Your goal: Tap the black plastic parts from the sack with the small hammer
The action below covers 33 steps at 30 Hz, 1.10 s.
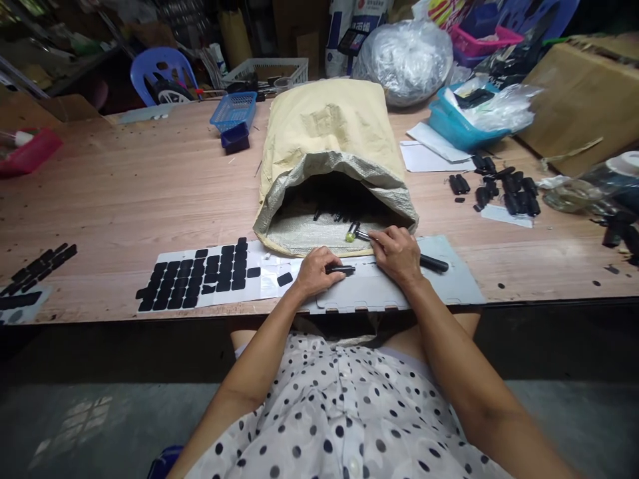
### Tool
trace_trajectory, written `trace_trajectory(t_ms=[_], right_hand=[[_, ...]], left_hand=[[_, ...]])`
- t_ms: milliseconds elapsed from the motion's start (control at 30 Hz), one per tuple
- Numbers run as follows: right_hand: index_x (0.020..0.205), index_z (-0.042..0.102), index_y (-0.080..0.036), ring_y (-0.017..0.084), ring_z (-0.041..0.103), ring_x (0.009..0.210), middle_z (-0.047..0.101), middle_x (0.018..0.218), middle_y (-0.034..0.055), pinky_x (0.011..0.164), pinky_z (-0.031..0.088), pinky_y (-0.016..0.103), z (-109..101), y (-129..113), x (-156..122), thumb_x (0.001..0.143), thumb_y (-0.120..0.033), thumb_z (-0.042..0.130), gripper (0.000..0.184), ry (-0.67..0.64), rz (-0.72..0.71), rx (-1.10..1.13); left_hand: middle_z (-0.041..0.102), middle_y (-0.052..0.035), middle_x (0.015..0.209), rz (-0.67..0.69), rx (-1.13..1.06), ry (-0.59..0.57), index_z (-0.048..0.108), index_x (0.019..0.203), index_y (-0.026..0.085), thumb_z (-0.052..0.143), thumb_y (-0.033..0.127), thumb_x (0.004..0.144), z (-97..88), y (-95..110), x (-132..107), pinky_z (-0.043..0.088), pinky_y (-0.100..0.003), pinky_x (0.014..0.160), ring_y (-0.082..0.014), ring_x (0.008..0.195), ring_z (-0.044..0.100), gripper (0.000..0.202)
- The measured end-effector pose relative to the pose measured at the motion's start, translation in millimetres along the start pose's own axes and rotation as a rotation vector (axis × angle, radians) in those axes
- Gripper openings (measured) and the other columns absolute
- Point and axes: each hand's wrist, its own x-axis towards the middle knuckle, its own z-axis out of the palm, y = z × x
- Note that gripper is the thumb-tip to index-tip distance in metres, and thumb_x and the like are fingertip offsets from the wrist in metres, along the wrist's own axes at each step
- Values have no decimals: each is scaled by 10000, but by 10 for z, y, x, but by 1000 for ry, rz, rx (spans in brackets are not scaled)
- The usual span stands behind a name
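My left hand is closed on a slim black rod-like piece, which lies low over the grey board at the table's front edge. In my right hand is a small hammer; its black handle sticks out to the right and its metal neck points left, ending in a yellowish head. That head is over the mouth of a beige woven sack, which lies open towards me. Several dark, thin pieces show inside the sack. Left of my left hand lies one loose black rectangular pad.
Rows of black pads lie on white sheets at the left. Black parts are piled at the right, near a cardboard box. Behind stand a turquoise basket, a blue basket and a large plastic bag.
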Motion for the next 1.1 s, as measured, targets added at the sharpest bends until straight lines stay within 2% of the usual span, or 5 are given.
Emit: trace_trajectory(t_ms=[367, 533, 800, 933, 1100], right_hand=[[1036, 767, -253, 239, 483, 855, 611, 863, 83, 722, 326, 356, 22, -59, -20, 941, -285, 505, 280, 30, 14, -21], [1034, 765, -256, 241, 479, 853, 603, 859, 80, 733, 336, 355, 20, -64, -13, 940, -283, 502, 281, 24, 17, -13], [1024, 765, -250, 237, 474, 860, 608, 862, 82, 734, 336, 350, 20, -102, -6, 937, -268, 508, 272, 32, 10, -26], [1011, 767, -244, 232, 481, 859, 617, 862, 80, 736, 334, 348, 11, -135, -2, 944, -256, 512, 263, 30, 4, -37], [1005, 766, -245, 225, 477, 847, 618, 857, 76, 722, 324, 341, 15, -140, 2, 941, -254, 522, 253, 37, -6, -28]], left_hand=[[614, -116, 1408, 448, 240, -218, 748, 1057, 236, 691, 339, 901, 236, 305, -795, 408, -469, 1100, -307, 1275, 539, 196], [404, -64, 1643, 463, 500, -208, 753, 893, 219, 648, 184, 880, 413, 272, -952, 292, -516, 1221, -319, 1479, 384, 111], [452, -84, 1612, 463, 489, -164, 739, 875, 201, 670, 159, 854, 416, 268, -955, 413, -524, 1158, -333, 1465, 429, 83], [696, -123, 1305, 408, 206, -91, 740, 1052, 214, 697, 273, 882, 158, 234, -718, 532, -483, 1014, -288, 1210, 631, 185], [740, -76, 995, -3, 136, 272, 698, 1096, 214, 625, 281, 926, -251, -24, 206, 575, -383, 810, -227, 927, 682, 197]])
